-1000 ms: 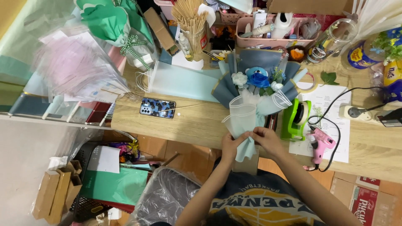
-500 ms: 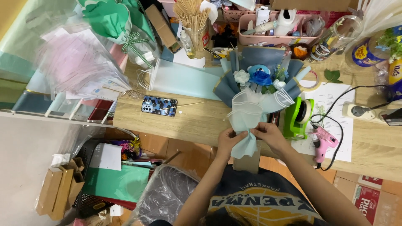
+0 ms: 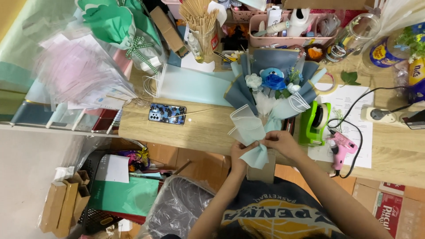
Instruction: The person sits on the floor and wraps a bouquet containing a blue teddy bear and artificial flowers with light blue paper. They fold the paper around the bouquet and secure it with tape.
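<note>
Hands have drawn closer together since a second ago: the left hand (image 3: pixel 241 150) and right hand (image 3: pixel 280 142) both pinch the pale blue wrapping at the base of the bouquet (image 3: pixel 270 95). It lies at the wooden table (image 3: pixel 195 126) edge, beside the green tape dispenser (image 3: pixel 313 123), barely shifted.

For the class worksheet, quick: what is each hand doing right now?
Left hand: closed, pinching the pale teal wrapping paper at the bouquet base.
Right hand: closed on the same wrapping paper at the stem.
</note>
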